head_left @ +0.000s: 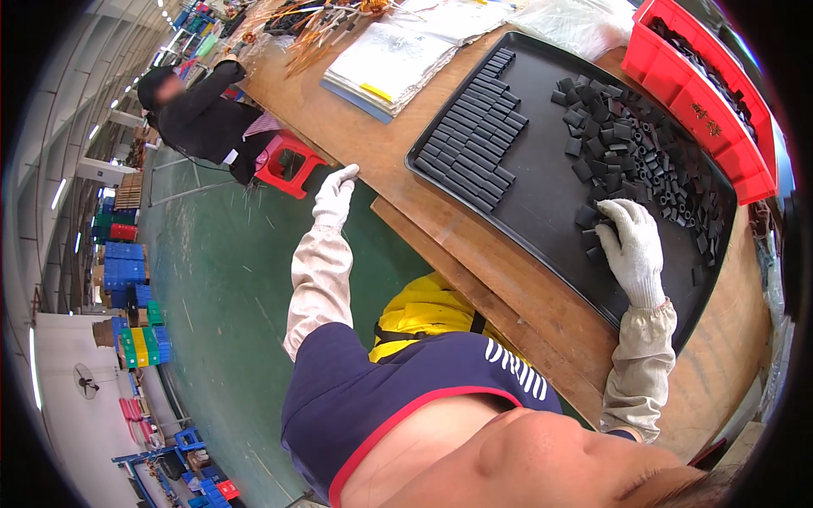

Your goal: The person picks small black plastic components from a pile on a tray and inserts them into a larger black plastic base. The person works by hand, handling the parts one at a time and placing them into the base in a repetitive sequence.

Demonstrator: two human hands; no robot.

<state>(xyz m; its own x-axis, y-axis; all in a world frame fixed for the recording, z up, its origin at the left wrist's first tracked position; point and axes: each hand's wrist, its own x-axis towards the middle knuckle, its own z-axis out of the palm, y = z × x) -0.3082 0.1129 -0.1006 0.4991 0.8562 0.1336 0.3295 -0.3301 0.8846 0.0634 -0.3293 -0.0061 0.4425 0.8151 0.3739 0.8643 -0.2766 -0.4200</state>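
The right hand (631, 245), in a white knit glove, rests fingers down among loose small black tubular pieces (644, 144) heaped on the wide black plastic tray (550, 195); whether it pinches one is hidden. Too many to count. At the tray's ten o'clock, neat rows of black pieces (478, 127). The gloved left hand (335, 193) lies flat, fingers together, on the wooden table (398, 169) edge. At one o'clock, a red plastic bin (703, 110), partly cut off, bears a yellow mark.

Right hand (631, 245) rests on black pieces (644, 152) in black tray (542, 212).
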